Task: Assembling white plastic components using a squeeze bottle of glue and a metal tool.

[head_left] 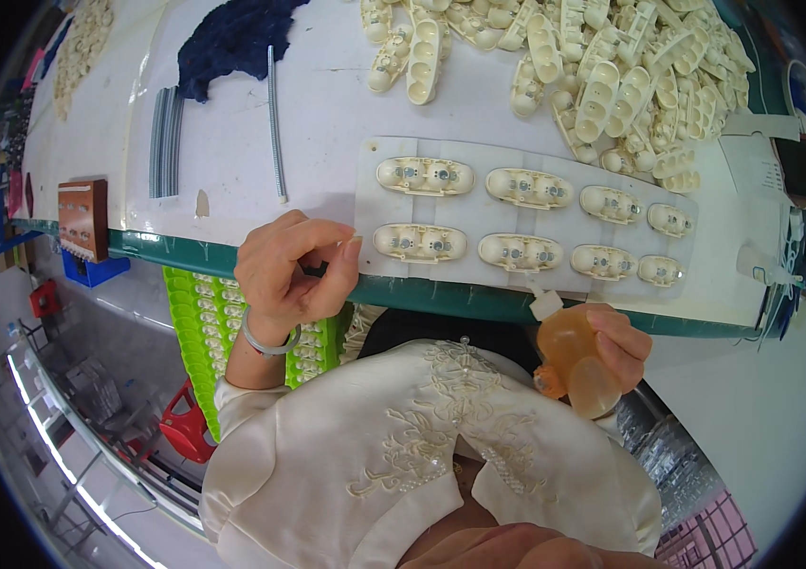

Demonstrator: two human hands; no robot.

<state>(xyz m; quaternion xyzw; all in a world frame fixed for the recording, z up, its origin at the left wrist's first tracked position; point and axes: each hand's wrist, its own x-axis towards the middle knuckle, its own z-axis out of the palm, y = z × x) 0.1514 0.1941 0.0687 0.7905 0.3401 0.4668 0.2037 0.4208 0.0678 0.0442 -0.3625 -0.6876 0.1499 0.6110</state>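
Note:
In my right hand (623, 343) is a soft squeeze bottle (569, 341) of amber liquid, fingers wrapped round it. Its white cap and thin nozzle point up at the lower row on a white board (526, 220). Two rows of oval cream plastic shells (521, 253) lie on this board, each with small shiny metallic parts inside. My left hand (294, 270) hovers by the board's left edge, thumb and forefinger pinched together. Whatever may be between those fingertips is too small to make out. Nearest to them is the lower-left shell (419, 242).
A large heap of cream plastic shells (612, 85) covers the far right of the table. Dark blue cloth (237, 43), grey strips (165, 142) and a thin rod (276, 123) lie at the left. A brown box (82, 221) sits at the edge. Green trays (199, 322) stand below it.

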